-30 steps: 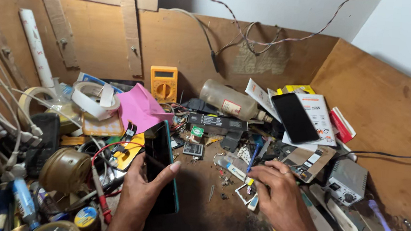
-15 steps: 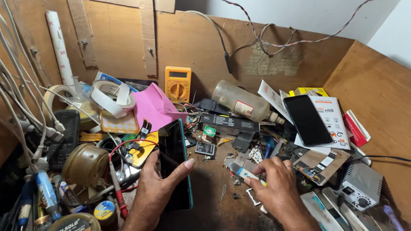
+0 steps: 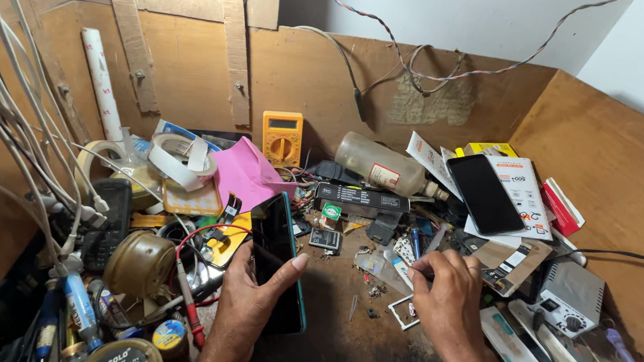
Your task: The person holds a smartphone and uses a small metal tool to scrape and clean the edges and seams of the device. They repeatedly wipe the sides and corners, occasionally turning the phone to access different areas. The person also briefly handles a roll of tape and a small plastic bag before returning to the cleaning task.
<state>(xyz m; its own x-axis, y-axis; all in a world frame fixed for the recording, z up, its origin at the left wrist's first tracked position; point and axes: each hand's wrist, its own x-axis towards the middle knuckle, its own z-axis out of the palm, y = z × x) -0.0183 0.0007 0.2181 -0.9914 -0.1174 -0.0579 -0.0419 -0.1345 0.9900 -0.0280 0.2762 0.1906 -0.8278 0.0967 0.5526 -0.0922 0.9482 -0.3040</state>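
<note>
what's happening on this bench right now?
A person at a cluttered wooden workbench grips a dark smartphone in the left hand, screen tilted up. The right hand reaches into small parts beside a white rectangular frame. A yellow multimeter and a second phone lie behind, untouched.

We look down from head height, close over the cluttered counter, facing its wooden back wall. Our own two forearms enter from the bottom edge. Only this one view exists.

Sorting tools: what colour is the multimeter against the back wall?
Orange-yellow multimeter, clearest in the head view.
</note>
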